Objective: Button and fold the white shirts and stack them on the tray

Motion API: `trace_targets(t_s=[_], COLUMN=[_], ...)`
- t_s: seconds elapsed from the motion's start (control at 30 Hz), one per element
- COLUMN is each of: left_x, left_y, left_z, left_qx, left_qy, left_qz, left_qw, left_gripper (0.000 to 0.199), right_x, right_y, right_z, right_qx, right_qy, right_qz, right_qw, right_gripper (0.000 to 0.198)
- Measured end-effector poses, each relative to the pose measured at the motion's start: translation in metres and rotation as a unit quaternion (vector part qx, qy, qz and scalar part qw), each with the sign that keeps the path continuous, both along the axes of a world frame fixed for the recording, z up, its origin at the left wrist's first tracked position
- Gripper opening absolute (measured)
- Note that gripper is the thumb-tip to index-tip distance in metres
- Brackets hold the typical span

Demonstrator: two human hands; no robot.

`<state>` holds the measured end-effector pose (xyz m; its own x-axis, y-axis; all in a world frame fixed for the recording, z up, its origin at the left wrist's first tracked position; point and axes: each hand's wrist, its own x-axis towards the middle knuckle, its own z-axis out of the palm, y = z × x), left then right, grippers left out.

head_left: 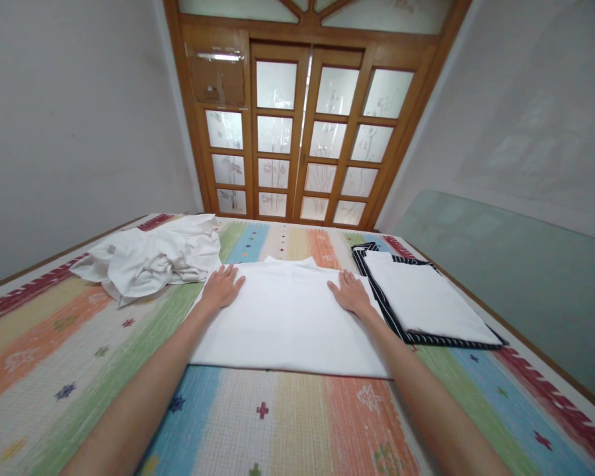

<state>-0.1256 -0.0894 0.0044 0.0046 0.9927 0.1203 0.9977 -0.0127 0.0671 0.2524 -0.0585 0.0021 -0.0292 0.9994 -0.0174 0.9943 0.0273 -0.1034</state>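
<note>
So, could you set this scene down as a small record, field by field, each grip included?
Centre: white garment, laid flat, collar-like part at the far edge
Left grip: bare hand, open, resting on the garment's left side
Right grip: bare hand, open, resting on its right side
Left: crumpled white cloth
Right: folded white cloth atop a black-and-white striped cloth
Surface: colourful patterned cover
Background: wooden glass-paned doors

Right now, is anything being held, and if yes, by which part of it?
Nothing appears to be held: the left grip and the right grip lie flat on the white cloth, palms down, near its far left and far right corners.
</note>
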Motion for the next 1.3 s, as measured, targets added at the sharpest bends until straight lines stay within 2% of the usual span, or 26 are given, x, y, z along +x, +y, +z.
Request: trace_targets(t_s=[0.43, 0.7, 0.9, 0.97, 1.07, 1.17, 1.3], left_x=[0.0, 0.002, 0.006, 0.01, 0.025, 0.054, 0.102], left_y=[0.003, 0.003, 0.0, -0.003, -0.013, -0.03, -0.055], left_z=[-0.009, -0.01, -0.001, 0.004, 0.01, 0.012, 0.006], left_qx=[0.01, 0.028, 0.012, 0.004, -0.025, -0.052, -0.044], left_qy=[-0.014, -0.006, 0.01, 0.008, -0.002, -0.037, -0.071], left_qz=[0.005, 0.0, 0.005, 0.008, -0.009, -0.088, -0.212], left_qw=[1.0, 1.0, 1.0, 1.0, 1.0, 0.994, 0.974], left_gripper=[0.065, 0.063, 0.059, 0.056, 0.055, 0.059, 0.063], right_x=[-0.005, -0.007, -0.008, -0.012, -0.027, -0.054, -0.096], right_y=[-0.003, -0.001, 0.001, 0.004, 0.01, 0.017, 0.025], right_z=[0.002, 0.0, 0.004, 0.006, 0.008, 0.011, 0.019], right_qx=[0.001, 0.006, 0.011, 0.023, 0.042, 0.042, 0.068], right_qy=[0.011, 0.01, 0.0, 0.001, 0.04, 0.104, 0.129], right_qz=[-0.101, -0.105, -0.104, -0.072, 0.038, 0.128, 0.197], right_qw=[0.995, 0.994, 0.994, 0.997, 0.998, 0.985, 0.97], right_gripper=[0.081, 0.081, 0.077, 0.072, 0.063, 0.059, 0.06])
